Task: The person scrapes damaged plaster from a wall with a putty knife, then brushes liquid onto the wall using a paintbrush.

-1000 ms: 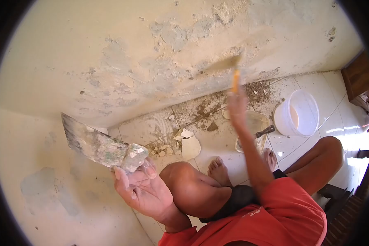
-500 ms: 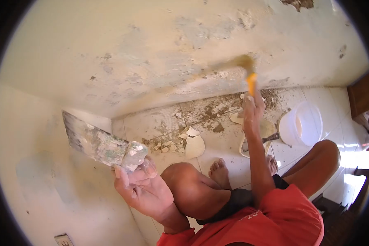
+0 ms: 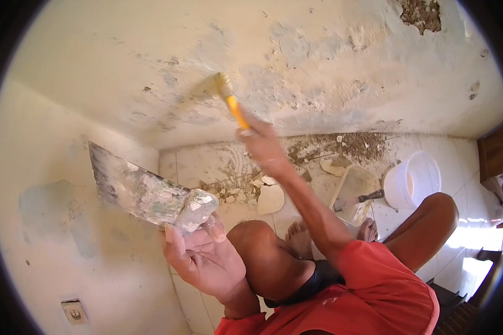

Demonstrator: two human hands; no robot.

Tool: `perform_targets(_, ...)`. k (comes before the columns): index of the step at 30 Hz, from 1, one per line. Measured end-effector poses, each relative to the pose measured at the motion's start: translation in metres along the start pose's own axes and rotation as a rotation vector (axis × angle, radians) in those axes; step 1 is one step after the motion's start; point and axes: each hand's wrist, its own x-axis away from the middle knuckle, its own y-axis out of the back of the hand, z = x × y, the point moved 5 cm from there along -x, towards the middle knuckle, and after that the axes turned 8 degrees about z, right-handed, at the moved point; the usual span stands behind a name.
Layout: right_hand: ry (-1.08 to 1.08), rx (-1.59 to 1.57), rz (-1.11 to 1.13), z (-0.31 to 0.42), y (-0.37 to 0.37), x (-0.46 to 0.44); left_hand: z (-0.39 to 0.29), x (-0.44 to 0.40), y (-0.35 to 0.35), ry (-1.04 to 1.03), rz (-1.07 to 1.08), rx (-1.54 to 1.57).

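Note:
My left hand (image 3: 207, 257) grips the lumpy, plaster-caked end of a wide scraper (image 3: 137, 187), its blade pointing up and left. My right hand (image 3: 262, 142) is closed on the yellow handle of a brush (image 3: 229, 99). The bristles are at the patchy wall (image 3: 296, 72), left of its middle, slightly blurred; whether they touch it is hard to tell. Peeled areas and rough spots mark the wall.
Broken plaster pieces (image 3: 270, 199) and brown debris lie on the tiled floor along the wall. A shallow tray (image 3: 355, 187) with a dark-handled tool (image 3: 370, 196) stands near my feet, beside a white bucket (image 3: 412, 181). A socket (image 3: 74, 311) is at the lower left.
My right hand has swept left along the wall with the brush. My left hand still holds the scraper and sits slightly further right in view. The camera view has shifted.

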Motion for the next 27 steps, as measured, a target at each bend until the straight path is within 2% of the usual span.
perform_targets(2,-0.313,-0.421,0.049,-0.005,0.061,0.017,0.002,0.001,-0.001,-0.015,-0.009,0.007)
perform_targets(4,-0.363,-0.506,-0.187,-0.002,0.105,0.031,-0.001,0.003,0.014,-0.065,-0.221,0.025)
perform_targets(5,-0.415,-0.516,-0.31,-0.001,0.119,0.036,-0.004,0.002,0.017,-0.082,-0.228,0.032)
perform_targets(7,-0.407,-0.379,-0.526,0.006,0.137,0.05,-0.006,-0.006,0.013,-0.001,0.034,0.027)
perform_targets(11,-0.287,-0.272,-0.388,0.029,0.137,0.07,-0.007,0.0,0.014,-0.045,-0.001,0.034)
perform_targets(13,-0.256,-0.25,-0.142,0.058,0.123,0.075,-0.008,0.002,0.015,-0.099,-0.069,0.033)
perform_targets(14,-0.249,-0.245,-0.121,0.063,0.126,0.079,-0.01,0.0,0.013,-0.113,-0.086,0.039)
perform_targets(16,-0.457,-0.519,0.046,0.061,0.122,0.088,-0.012,-0.002,0.011,-0.078,-0.138,0.106)
perform_targets(19,-0.377,-0.585,0.212,0.081,0.121,0.087,-0.007,0.003,0.025,-0.105,-0.146,0.138)
perform_targets(21,-0.317,-0.526,0.316,0.083,0.122,0.085,-0.002,0.006,0.034,-0.115,-0.161,0.173)
perform_targets(22,-0.198,-0.282,0.34,0.093,0.122,0.083,0.0,0.007,0.038,-0.112,-0.165,0.203)
perform_targets(24,-0.078,-0.031,0.361,0.096,0.12,0.081,0.004,0.01,0.038,-0.084,-0.182,0.234)
perform_targets(26,-0.106,0.289,0.144,0.084,0.128,0.079,0.009,0.013,0.038,-0.052,-0.193,0.264)
perform_targets(27,-0.106,0.296,0.14,0.085,0.13,0.079,0.01,0.015,0.038,-0.046,-0.168,0.234)
